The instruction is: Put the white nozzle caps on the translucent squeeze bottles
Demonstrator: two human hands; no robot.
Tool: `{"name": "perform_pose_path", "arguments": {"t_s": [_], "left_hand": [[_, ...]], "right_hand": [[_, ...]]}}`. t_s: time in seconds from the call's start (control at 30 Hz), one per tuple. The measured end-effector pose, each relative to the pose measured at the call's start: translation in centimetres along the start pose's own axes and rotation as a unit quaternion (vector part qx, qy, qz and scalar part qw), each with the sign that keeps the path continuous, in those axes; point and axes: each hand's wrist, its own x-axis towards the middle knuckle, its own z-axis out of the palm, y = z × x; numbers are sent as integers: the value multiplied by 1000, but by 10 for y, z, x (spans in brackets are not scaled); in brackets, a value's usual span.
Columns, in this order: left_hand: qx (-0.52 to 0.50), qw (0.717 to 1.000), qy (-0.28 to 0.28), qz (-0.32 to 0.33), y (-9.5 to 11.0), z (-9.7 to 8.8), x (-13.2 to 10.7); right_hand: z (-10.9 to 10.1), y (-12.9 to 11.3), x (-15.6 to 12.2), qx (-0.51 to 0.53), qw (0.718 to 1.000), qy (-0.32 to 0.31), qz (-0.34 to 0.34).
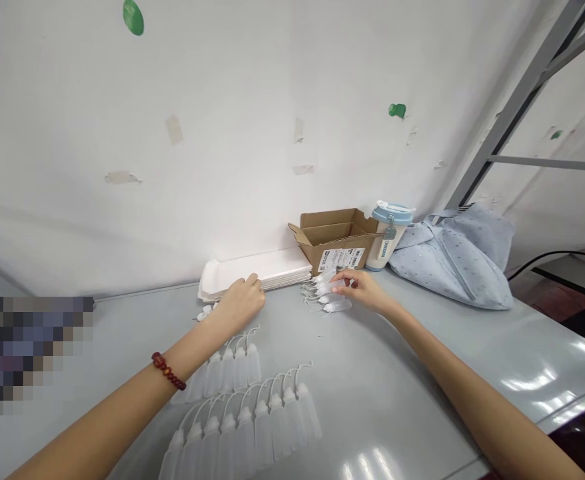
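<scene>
My left hand [241, 300], with a red bead bracelet on its wrist, reaches to the near edge of a stack of white trays [267, 270]; its fingers are curled at the edge. My right hand [360, 288] pinches a small translucent squeeze bottle [328, 287] from a loose cluster of bottles [335, 305] in front of the cardboard box. Two neat rows of the same bottles [252, 427] with capped tips lie on the grey table [397, 373] near me.
An open cardboard box [335, 243] with a label stands against the white wall. Beside it are a blue-lidded cup [390, 233] and a pale blue cloth bag [457, 263]. A metal frame [517, 100] rises at the right. The table edge runs along the lower right.
</scene>
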Motion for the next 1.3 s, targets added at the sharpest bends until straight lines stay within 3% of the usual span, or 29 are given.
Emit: {"name": "perform_pose_path", "arguments": {"t_s": [0.4, 0.57, 0.6, 0.7, 0.77, 0.83, 0.9, 0.97, 1.1, 1.3], "left_hand": [[-18, 1000, 16, -12, -4, -1, 0], [-78, 993, 48, -78, -3, -19, -31], [-103, 988, 56, -102, -1, -22, -41], [-291, 925, 98, -224, 7, -26, -76], [-350, 887, 114, -280, 14, -24, -96], [-386, 854, 129, -324, 20, -23, -109], [-405, 833, 139, -349, 25, -24, -115], [-417, 824, 148, -354, 27, -26, -117], [-428, 821, 156, -344, 28, -30, -118], [-441, 814, 168, -340, 32, -28, -119]], "right_hand": [[-1, 11, 2, -53, 998, 30, -29], [-2, 6, 2, -65, 995, 52, -47], [-1, 1, 1, -66, 995, 59, -53], [11, -25, -9, -61, 993, 70, -76], [28, -51, -20, -49, 993, 43, -101], [49, -77, -31, -26, 983, -62, -172], [69, -98, -39, -47, 960, -158, -225], [84, -110, -43, -78, 942, -211, -251], [97, -115, -39, -123, 927, -241, -258], [99, -110, -34, -166, 923, -248, -242]]}}
